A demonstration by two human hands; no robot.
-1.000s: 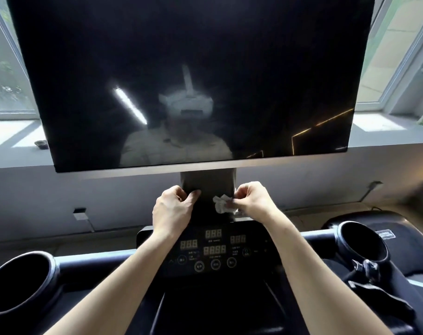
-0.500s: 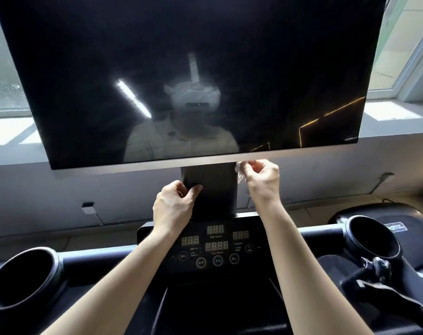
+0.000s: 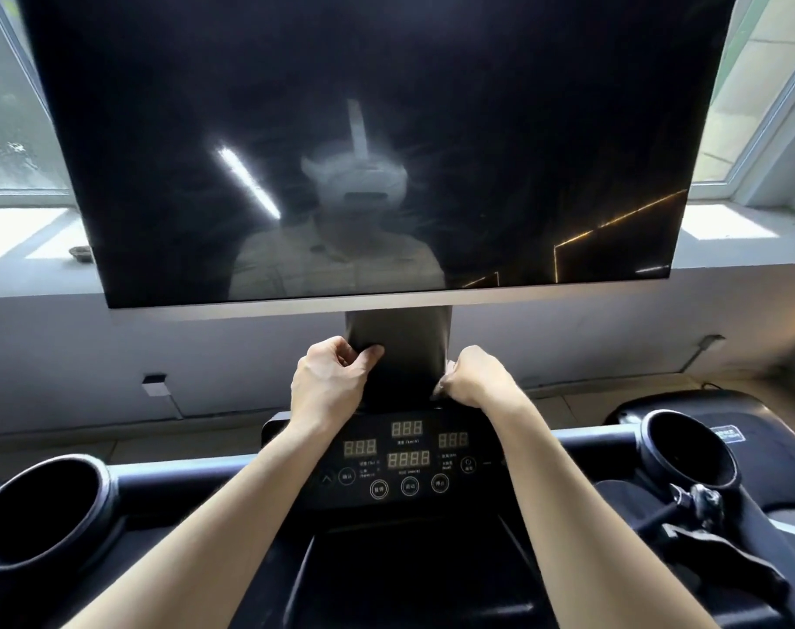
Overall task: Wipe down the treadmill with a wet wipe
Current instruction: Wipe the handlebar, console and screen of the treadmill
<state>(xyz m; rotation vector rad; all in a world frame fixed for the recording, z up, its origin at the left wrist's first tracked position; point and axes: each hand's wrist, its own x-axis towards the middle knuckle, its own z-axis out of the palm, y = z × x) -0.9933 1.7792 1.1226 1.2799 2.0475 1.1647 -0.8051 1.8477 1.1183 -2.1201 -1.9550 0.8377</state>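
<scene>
R hand (image 3: 475, 376) is curled at the right edge of the screen's support post (image 3: 398, 356), low down by the console top; fingers are closed on the wet wipe (image 3: 448, 372), of which only a pale sliver is seen betw. hand and post. L hand (image 3: 327, 383) is clamped on the post's left edge, fingers wrapped behind, thumb in front. Risks noted: wipe is bunched small, so contact area is judged poor and streaks likely; moisture could be run down onto the control panel (image 3: 407, 456), lit digits showing power on; buttons could be pressed by a slipping wrist. Screen (image 3: 373, 143) is glossy, smears visible. Cup holders (image 3: 41, 510) are set at both ends of the console bar. Room: windows, sill, grey wall behind.
</scene>
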